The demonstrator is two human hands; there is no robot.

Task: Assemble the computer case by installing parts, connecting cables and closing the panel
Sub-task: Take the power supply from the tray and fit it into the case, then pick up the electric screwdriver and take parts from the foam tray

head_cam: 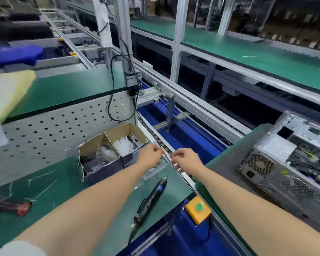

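The open computer case (288, 163) lies on its side on a grey pallet at the right, its fan grilles facing me and cables showing inside. Both my hands reach out left of it, over the conveyor rail. My left hand (151, 156) and my right hand (185, 158) have curled fingertips and seem to pinch a thin white cable tie (165, 153) between them; blur makes the tie hard to see. Just behind my left hand sits a cardboard box (118, 145) with two compartments of white ties.
An electric screwdriver (152, 195) lies on the green mat below my hands. Red-handled cutters (17, 207) and loose ties lie at the left. A yellow button box (198, 209) sits on the rail. The conveyor (183, 133) runs diagonally; a perforated panel (54, 126) stands behind.
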